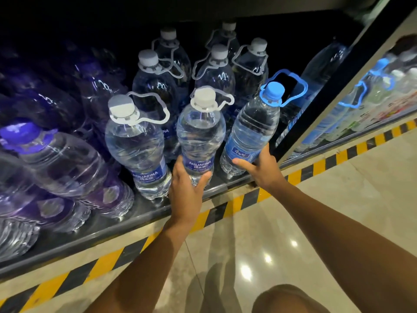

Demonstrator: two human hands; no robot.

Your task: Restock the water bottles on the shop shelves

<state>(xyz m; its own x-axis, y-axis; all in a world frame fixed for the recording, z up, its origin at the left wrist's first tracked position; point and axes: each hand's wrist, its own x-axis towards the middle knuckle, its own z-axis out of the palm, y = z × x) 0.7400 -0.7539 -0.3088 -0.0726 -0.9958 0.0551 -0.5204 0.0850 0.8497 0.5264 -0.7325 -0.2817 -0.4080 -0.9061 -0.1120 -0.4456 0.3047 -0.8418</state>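
Head view, low shop shelf [126, 219] with a metal front lip, person reaching in with both bare arms. Left hand [188, 188] grips the lower body of a white-capped Aquafina bottle [200, 136], thumb on the left side, fingers [204, 178] curled round the right side under the blue label; bottle stands upright at the shelf's front edge, base at the lip. Right hand [262, 169] holds the lower part of a blue-capped bottle [253, 129] with a blue carry loop and blue label; thumb lies across the front, other fingers wrap behind, mostly hidden. That bottle leans right, toward the front right corner of the shelf, base near the lip; cannot tell if the base rests fully on the shelf.

Just left of the left-hand bottle, touching or nearly so, stands another white-capped Aquafina bottle [137, 143] at the front edge, tilted slightly left. Behind these, two rows of the same white-capped bottles [155, 84] run toward the dark back of the shelf. Left part of the shelf holds shrink-wrapped packs of bottles [58, 159] lying on their sides, purple-blue caps facing out.

Glass door [352, 109] stands open at the right, reflecting bottles. Yellow-black hazard tape [112, 259] runs along the step below the shelf. Glossy tiled floor [248, 256] beneath, a knee [291, 299] at the bottom edge.
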